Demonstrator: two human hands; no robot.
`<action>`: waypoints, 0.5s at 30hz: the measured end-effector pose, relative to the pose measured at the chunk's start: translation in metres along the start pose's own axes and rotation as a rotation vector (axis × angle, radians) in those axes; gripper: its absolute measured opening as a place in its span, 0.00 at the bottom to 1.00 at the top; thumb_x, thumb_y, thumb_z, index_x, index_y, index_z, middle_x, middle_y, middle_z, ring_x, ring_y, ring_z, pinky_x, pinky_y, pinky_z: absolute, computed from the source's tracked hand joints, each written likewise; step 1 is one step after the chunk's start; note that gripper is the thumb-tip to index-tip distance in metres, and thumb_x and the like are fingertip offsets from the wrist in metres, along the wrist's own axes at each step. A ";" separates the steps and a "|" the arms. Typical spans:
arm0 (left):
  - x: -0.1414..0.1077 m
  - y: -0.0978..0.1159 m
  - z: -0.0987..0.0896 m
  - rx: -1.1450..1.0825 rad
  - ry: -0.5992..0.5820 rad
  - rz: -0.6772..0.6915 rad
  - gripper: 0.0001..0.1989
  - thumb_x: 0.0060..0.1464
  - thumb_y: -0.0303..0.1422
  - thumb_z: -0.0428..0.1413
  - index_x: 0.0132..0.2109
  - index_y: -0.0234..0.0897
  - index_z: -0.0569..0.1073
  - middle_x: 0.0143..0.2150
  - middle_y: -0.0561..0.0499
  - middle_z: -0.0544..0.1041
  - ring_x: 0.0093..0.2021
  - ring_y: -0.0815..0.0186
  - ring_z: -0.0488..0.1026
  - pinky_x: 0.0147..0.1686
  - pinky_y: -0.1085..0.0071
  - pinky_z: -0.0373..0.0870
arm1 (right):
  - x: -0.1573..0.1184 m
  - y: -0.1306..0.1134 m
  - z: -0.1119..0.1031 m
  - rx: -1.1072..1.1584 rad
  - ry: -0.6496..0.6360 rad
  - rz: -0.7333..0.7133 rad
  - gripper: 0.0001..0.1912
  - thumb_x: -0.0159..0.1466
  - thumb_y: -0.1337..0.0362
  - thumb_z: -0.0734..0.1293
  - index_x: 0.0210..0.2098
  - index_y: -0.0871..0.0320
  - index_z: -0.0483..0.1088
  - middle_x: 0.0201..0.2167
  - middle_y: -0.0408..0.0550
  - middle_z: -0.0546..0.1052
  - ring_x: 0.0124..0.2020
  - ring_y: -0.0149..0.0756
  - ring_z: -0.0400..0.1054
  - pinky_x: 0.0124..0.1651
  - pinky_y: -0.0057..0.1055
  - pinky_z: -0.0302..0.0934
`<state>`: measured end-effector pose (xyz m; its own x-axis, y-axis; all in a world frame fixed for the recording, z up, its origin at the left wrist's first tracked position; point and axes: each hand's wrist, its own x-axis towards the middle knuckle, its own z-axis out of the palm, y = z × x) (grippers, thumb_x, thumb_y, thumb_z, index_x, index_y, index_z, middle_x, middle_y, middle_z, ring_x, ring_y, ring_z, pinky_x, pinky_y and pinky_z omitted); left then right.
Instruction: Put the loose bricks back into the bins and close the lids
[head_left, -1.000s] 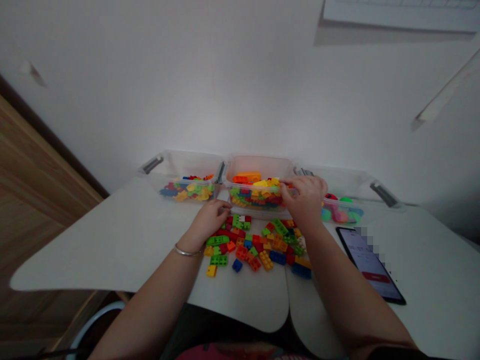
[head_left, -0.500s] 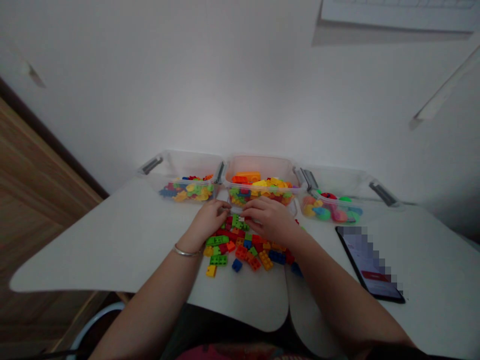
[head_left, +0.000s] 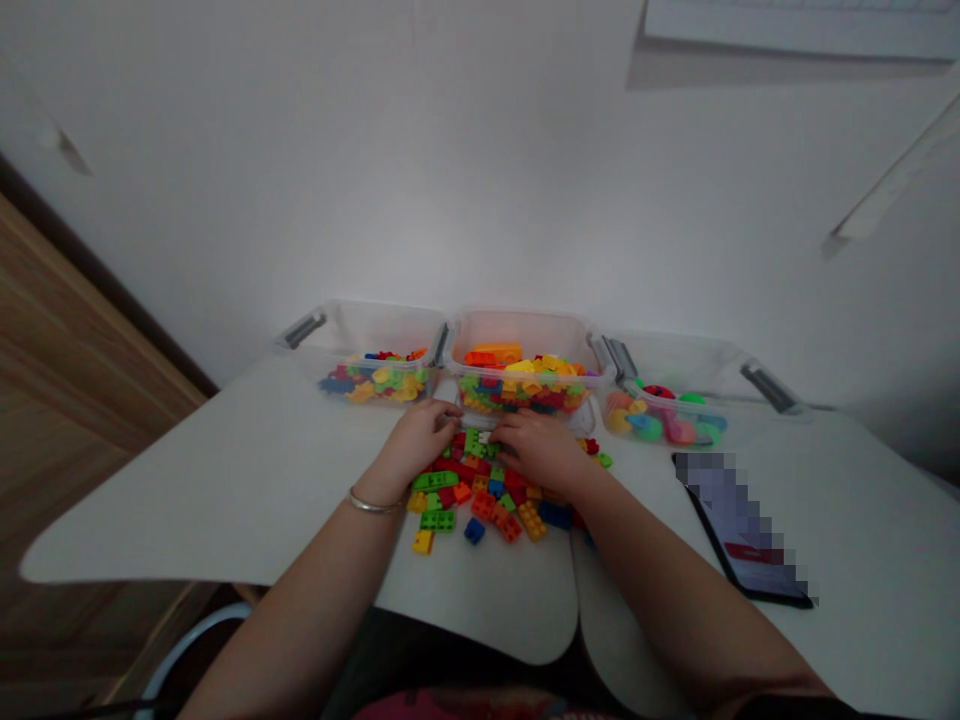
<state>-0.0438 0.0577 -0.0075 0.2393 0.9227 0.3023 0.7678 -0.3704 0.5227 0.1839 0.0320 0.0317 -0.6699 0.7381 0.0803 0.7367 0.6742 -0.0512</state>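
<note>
While the right hand bends over bricks toward the table's front edge, a white brick lies just left of it, farther from the left hand; I cannot tell either grip.

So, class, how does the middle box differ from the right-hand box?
The middle box holds blocky bricks; the right-hand box holds rounded pieces. The middle box looks fuller; the right-hand box looks emptier. Both are see-through and open on top.

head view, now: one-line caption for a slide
Two hands over loose toy building bricks, three clear plastic bins behind.
</note>
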 end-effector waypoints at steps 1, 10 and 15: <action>0.000 0.000 0.000 0.001 -0.003 0.000 0.15 0.57 0.33 0.51 0.44 0.36 0.80 0.44 0.43 0.80 0.47 0.57 0.76 0.54 0.60 0.71 | 0.000 0.000 -0.001 -0.011 -0.005 0.003 0.13 0.65 0.64 0.67 0.48 0.56 0.77 0.47 0.51 0.79 0.49 0.42 0.69 0.47 0.34 0.63; 0.001 0.004 -0.002 0.005 -0.024 -0.015 0.16 0.56 0.33 0.50 0.45 0.34 0.80 0.44 0.42 0.80 0.47 0.56 0.76 0.53 0.60 0.71 | -0.003 -0.005 -0.008 -0.054 -0.035 0.050 0.12 0.64 0.60 0.69 0.46 0.54 0.78 0.45 0.49 0.79 0.48 0.44 0.70 0.44 0.33 0.64; 0.000 0.002 -0.001 0.002 -0.016 -0.014 0.15 0.57 0.33 0.51 0.45 0.35 0.80 0.44 0.43 0.80 0.47 0.57 0.76 0.53 0.60 0.71 | -0.003 -0.006 -0.005 -0.035 -0.021 0.083 0.12 0.64 0.61 0.69 0.46 0.53 0.78 0.43 0.48 0.79 0.47 0.44 0.72 0.43 0.33 0.65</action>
<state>-0.0428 0.0570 -0.0052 0.2382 0.9294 0.2819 0.7724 -0.3572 0.5251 0.1818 0.0252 0.0370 -0.6078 0.7920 0.0568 0.7923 0.6097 -0.0224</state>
